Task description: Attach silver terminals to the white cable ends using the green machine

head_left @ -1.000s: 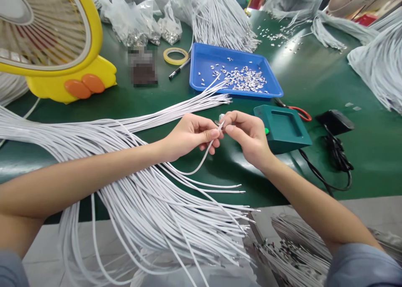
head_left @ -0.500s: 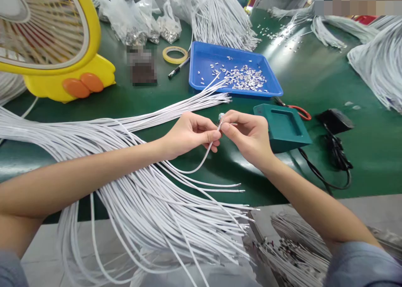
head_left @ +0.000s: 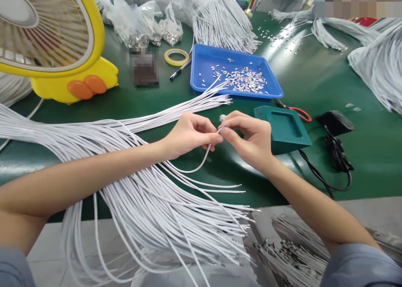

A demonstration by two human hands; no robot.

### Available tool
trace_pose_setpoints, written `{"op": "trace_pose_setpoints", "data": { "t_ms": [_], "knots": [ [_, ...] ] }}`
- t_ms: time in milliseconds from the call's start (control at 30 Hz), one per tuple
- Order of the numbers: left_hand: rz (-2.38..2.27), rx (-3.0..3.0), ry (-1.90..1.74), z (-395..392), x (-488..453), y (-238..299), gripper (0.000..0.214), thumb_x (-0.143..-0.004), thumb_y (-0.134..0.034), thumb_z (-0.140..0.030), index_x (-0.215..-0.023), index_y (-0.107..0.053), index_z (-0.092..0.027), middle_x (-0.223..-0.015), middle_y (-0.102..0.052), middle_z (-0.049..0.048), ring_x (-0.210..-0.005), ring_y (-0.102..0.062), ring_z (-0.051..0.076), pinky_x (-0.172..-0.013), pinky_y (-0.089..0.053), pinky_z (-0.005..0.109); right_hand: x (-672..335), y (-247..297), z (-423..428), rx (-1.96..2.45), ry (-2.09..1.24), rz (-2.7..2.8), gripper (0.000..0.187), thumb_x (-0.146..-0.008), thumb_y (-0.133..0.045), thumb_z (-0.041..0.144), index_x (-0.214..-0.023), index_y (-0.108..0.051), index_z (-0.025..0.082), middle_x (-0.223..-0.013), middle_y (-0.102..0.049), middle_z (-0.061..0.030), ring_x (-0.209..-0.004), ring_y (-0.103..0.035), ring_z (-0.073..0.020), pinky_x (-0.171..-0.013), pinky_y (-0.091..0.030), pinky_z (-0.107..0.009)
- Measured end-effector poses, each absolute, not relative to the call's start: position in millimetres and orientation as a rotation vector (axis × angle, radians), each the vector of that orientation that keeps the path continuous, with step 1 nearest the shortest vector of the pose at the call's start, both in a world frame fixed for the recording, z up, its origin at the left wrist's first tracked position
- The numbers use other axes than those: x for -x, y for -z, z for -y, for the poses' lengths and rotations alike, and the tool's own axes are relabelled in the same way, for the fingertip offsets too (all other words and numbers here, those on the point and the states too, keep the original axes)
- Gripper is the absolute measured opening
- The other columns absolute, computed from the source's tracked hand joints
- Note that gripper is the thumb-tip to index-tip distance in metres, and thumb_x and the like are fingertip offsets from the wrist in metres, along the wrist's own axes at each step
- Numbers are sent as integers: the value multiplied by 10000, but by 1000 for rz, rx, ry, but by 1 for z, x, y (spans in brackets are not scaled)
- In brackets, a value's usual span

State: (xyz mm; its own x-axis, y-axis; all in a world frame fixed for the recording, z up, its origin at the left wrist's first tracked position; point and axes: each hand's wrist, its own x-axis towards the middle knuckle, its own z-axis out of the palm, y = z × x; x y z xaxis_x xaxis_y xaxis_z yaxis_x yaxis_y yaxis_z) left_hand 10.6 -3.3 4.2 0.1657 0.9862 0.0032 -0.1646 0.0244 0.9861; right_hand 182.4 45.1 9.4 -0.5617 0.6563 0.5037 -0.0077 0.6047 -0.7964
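One white cable (head_left: 206, 155) is pinched in the left hand (head_left: 190, 135) (the right hand (head_left: 253, 141) pinches its tip).

Grey-blue sleeves (head_left: 361, 267) stop above bare forearms (head_left: 109, 167) and fingers (head_left: 237, 121).

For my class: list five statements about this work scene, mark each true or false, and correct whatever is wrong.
1. The bare left hand pinches a thin white cable. True.
2. The rectangular blue plastic tray holds coiled black cords. False: the tray holds small silvery pieces.
3. The yellow ring-shaped tape roll lies left of the tray in the picture. True.
4. The bare right hand grips a red-handled tool. False: it is at the cable; the tool lies on the green tabletop.
5. The yellow plastic fan stands right of the tray. False: the fan is left of it.
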Motion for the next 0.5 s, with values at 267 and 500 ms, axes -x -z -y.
{"op": "trace_pose_setpoints", "data": {
  "t_ms": [267,500],
  "knots": [
    [-875,-1360,-1072,6,-11,-2,266,-824,-693,-341,-729,-685,-92,-651,-700,60,-533,-678,141,-485,-521,204,-186,-15,-49,485,-889,2099,137,-844,-608,154,-708,-613,173,-718,-579,-16,-663,-521,-128,-609,-404,-288],
    [-1049,-2663,-1407,-11,12,9,191,-873,-541,-161,-783,-709,-176,-746,-727,61,-743,-682,158,-686,-532,265,-177,-17,-40,745,-2214,1404,179,-788,-604,222,-634,-549,150,-623,-406,10,-575,-374,-97,-503,-283,-234]
  ]
}}
